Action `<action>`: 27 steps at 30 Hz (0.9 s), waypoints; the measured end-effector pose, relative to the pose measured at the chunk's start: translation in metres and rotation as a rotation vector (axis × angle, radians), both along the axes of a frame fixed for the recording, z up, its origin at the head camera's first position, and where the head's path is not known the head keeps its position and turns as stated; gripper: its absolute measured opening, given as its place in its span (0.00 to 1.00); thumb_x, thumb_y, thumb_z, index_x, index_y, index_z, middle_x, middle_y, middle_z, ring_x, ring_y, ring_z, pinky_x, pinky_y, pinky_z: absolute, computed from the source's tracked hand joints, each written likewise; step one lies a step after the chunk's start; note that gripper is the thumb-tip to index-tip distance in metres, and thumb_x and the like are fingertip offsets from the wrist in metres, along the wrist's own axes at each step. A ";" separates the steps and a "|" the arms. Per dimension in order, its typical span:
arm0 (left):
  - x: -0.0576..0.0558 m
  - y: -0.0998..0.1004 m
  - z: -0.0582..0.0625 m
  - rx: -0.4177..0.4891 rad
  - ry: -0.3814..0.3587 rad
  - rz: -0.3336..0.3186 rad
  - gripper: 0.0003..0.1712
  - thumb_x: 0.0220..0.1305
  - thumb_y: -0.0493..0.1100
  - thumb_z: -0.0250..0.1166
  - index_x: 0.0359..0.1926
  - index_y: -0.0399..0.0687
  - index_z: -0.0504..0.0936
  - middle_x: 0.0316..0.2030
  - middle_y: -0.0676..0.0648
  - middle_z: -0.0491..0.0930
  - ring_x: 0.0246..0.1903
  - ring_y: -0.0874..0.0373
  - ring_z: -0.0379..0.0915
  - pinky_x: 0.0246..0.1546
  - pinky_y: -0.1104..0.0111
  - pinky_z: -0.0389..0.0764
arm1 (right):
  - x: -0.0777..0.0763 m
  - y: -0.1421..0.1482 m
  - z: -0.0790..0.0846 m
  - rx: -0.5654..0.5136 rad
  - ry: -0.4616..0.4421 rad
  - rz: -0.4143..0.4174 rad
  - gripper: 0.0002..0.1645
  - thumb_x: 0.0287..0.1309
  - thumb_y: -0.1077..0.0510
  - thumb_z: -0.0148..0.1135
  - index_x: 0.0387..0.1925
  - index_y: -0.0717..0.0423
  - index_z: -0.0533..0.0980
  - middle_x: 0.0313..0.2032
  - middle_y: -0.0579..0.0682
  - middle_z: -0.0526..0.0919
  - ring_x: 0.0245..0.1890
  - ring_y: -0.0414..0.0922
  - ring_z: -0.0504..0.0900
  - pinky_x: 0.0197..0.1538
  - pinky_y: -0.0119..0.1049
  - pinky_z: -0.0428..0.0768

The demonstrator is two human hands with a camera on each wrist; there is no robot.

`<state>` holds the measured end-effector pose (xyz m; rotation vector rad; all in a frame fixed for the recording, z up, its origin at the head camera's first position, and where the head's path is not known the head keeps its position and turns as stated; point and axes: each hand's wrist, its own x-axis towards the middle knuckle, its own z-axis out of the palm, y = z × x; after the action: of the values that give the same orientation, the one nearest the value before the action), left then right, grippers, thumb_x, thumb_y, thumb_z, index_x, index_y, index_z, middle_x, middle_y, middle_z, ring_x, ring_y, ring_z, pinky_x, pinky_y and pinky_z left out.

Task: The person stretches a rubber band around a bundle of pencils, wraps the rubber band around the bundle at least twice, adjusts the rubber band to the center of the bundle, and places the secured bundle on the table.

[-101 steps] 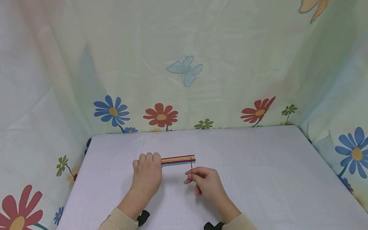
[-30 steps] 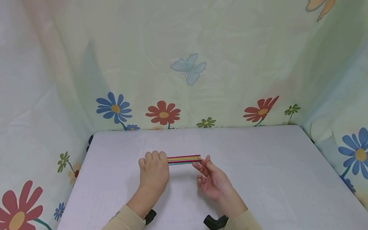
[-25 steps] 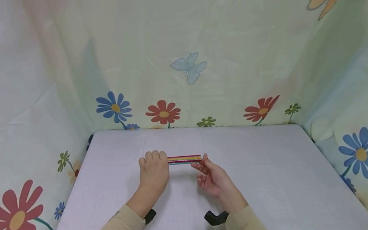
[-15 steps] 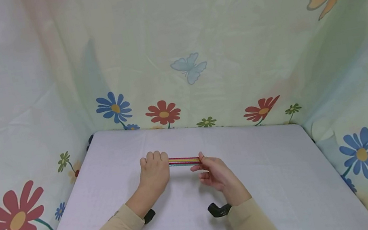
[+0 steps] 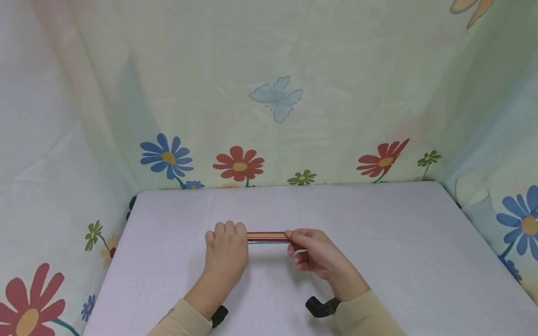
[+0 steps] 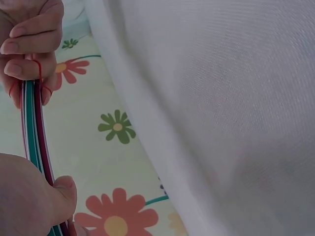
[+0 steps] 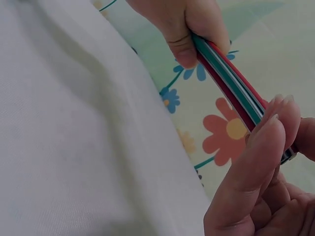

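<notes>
A bundle of thin striped pencils [image 5: 267,237] in pink, yellow, maroon and teal is held level above the table. My left hand [image 5: 225,254] grips its left part in a fist, hiding that end. At the right end, the thumb and fingers of my right hand [image 5: 318,250] close around the bundle's tip. A thin red rubber band [image 6: 40,71] runs over those fingers and beside the pencils in the left wrist view. In the right wrist view, the pencils [image 7: 231,81] slant between both hands, their near tip partly covered by fingers.
A white cloth covers the table [image 5: 399,265]. Floral curtains [image 5: 336,60] with printed butterflies stand behind it and at both sides. Black camera mounts [image 5: 320,306] stick out by both wrists.
Earlier my right hand pulled the red band down from the bundle's end; later its fingers rose to that end and turned over it, now covering the tip. My left hand keeps its grip.
</notes>
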<state>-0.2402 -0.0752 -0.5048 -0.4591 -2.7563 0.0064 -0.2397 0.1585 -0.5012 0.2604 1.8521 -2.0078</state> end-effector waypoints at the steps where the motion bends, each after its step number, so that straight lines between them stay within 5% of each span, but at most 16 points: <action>1: 0.000 0.000 0.000 0.000 0.004 0.000 0.11 0.76 0.40 0.64 0.37 0.44 0.71 0.32 0.45 0.72 0.35 0.50 0.65 0.35 0.59 0.61 | 0.000 0.000 0.000 -0.009 0.003 0.002 0.19 0.79 0.48 0.61 0.54 0.61 0.77 0.22 0.44 0.81 0.16 0.37 0.74 0.24 0.30 0.79; 12: -0.003 -0.005 0.006 0.058 -0.020 0.007 0.09 0.77 0.40 0.63 0.38 0.43 0.72 0.33 0.44 0.73 0.37 0.49 0.66 0.37 0.56 0.64 | 0.007 0.004 -0.005 -0.154 0.069 0.022 0.24 0.81 0.47 0.57 0.64 0.61 0.73 0.23 0.45 0.84 0.17 0.37 0.76 0.25 0.28 0.78; 17: -0.003 -0.005 0.006 0.055 -0.041 0.010 0.08 0.77 0.41 0.64 0.40 0.44 0.73 0.35 0.44 0.73 0.38 0.49 0.66 0.38 0.56 0.65 | 0.009 0.001 -0.008 -0.202 0.089 0.019 0.19 0.80 0.47 0.58 0.58 0.56 0.73 0.24 0.46 0.87 0.18 0.38 0.78 0.26 0.29 0.79; 24: -0.004 -0.009 0.007 0.068 -0.043 0.028 0.09 0.76 0.40 0.65 0.40 0.43 0.72 0.34 0.44 0.74 0.38 0.49 0.66 0.38 0.56 0.64 | 0.012 0.004 -0.015 -0.324 0.117 0.001 0.11 0.81 0.48 0.43 0.52 0.46 0.71 0.28 0.50 0.91 0.18 0.40 0.80 0.28 0.33 0.80; 27: -0.005 -0.010 0.010 0.072 -0.043 0.030 0.09 0.76 0.40 0.65 0.40 0.43 0.72 0.34 0.44 0.73 0.38 0.49 0.65 0.38 0.56 0.64 | 0.010 0.001 -0.019 -0.274 0.156 -0.046 0.07 0.81 0.53 0.44 0.50 0.49 0.68 0.26 0.50 0.90 0.14 0.39 0.78 0.25 0.32 0.78</action>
<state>-0.2454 -0.0855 -0.4949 -0.4029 -2.7951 -0.0965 -0.2292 0.1594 -0.5202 0.0705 1.6426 -2.3412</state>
